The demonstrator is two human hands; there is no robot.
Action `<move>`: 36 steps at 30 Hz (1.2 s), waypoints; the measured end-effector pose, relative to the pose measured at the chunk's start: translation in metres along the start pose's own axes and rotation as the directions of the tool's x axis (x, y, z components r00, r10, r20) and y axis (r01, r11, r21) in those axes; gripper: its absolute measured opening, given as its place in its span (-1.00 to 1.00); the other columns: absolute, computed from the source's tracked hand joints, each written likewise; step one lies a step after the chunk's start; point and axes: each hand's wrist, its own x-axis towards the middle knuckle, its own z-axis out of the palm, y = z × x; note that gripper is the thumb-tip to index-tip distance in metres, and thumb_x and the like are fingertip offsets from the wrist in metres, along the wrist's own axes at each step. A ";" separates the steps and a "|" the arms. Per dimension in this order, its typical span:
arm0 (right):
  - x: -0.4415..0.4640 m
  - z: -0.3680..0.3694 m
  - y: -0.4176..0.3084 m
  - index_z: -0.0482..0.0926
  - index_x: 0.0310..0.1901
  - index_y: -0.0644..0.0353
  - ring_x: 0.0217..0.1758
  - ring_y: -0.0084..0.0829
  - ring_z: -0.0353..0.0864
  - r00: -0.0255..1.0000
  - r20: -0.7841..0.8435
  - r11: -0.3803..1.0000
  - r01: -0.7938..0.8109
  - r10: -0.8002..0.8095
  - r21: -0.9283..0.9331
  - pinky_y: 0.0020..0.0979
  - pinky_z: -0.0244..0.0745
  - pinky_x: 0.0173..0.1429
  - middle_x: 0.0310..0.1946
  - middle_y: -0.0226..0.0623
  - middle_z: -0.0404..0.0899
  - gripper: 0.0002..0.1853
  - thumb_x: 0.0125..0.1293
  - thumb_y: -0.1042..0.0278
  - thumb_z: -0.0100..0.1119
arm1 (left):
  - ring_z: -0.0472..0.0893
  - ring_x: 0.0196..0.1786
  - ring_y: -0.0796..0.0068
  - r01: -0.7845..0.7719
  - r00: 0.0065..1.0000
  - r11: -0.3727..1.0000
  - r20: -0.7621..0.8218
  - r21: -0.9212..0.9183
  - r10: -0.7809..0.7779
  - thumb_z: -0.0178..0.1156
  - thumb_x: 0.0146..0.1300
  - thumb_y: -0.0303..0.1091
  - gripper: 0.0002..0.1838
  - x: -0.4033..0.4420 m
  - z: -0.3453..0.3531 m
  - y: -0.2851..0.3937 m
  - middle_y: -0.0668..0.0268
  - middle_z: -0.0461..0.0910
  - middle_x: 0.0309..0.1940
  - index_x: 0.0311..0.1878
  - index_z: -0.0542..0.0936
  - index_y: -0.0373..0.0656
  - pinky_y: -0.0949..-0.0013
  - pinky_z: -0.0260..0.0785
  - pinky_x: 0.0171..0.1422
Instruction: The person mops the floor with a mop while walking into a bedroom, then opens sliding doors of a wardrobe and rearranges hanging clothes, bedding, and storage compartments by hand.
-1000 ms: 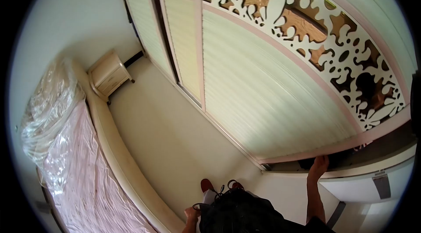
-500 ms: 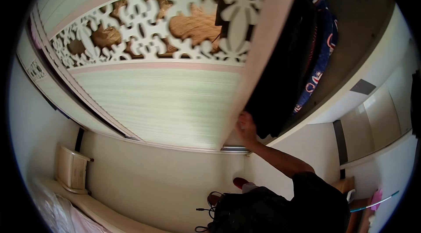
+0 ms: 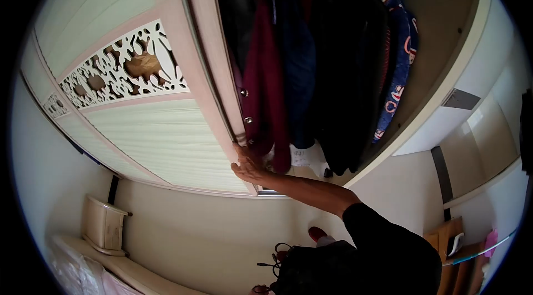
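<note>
My right hand point(image 3: 250, 165) grips the edge of a sliding wardrobe door point(image 3: 177, 150) near its lower end, the fingers bent against the pale frame. This door has light green ribbed panels and a white cut-out scroll band point(image 3: 125, 67). Beside the hand, in the open section, hang a maroon garment point(image 3: 264, 84) with shiny buttons, a dark blue garment point(image 3: 298, 67), black clothes point(image 3: 338, 78) and a blue patterned garment point(image 3: 401, 67). White paper or cloth point(image 3: 307, 157) shows beneath them. My left hand is out of view.
The wardrobe's side panel point(image 3: 438, 106) stands to the right. A cream stool-like piece point(image 3: 104, 225) is at the lower left, near a plastic-covered bed edge point(image 3: 83, 270). A red shoe point(image 3: 317, 233) and black cords point(image 3: 272, 264) are by my body. Wooden furniture point(image 3: 444, 236) stands lower right.
The door has slid left with my right hand on its edge. More hanging clothes now show, including the maroon and dark blue ones.
</note>
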 end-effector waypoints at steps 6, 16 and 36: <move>0.006 0.010 -0.010 0.20 0.25 0.36 -0.11 -0.06 0.49 0.989 -0.048 0.990 0.139 -0.140 -0.012 -0.24 0.43 -0.02 -0.12 0.08 0.43 -0.36 0.11 0.35 0.08 | 0.50 -0.58 0.30 -0.309 0.940 0.951 -0.160 -0.026 0.301 0.20 0.19 0.03 -0.71 -0.030 0.012 -0.039 0.31 0.47 -0.63 -0.34 0.70 0.05 0.06 0.46 -0.43; -0.015 -0.127 -0.035 0.47 0.07 0.28 -0.17 -0.04 0.59 0.898 -0.068 0.892 0.421 -0.436 -0.166 -0.24 0.55 -0.12 -0.16 -0.02 0.54 -0.62 0.18 0.49 0.19 | 0.58 -0.63 0.35 0.152 0.944 0.927 -0.227 -0.344 -0.239 0.18 0.13 -0.54 -0.88 -0.047 0.016 0.023 0.04 0.61 -0.56 -0.34 0.57 -0.47 0.32 0.52 -0.54; 0.047 -0.427 -0.049 0.58 0.09 0.20 0.23 0.07 0.38 0.627 -0.223 0.360 0.100 -0.747 -0.927 -0.04 0.37 0.22 0.18 0.10 0.34 -0.52 0.05 0.55 0.26 | 0.57 -0.18 0.45 -0.853 0.522 0.518 0.145 0.067 0.840 0.34 0.16 -0.51 -0.61 0.010 0.255 0.432 0.19 0.60 -0.17 0.04 0.50 -0.35 0.37 0.46 -0.05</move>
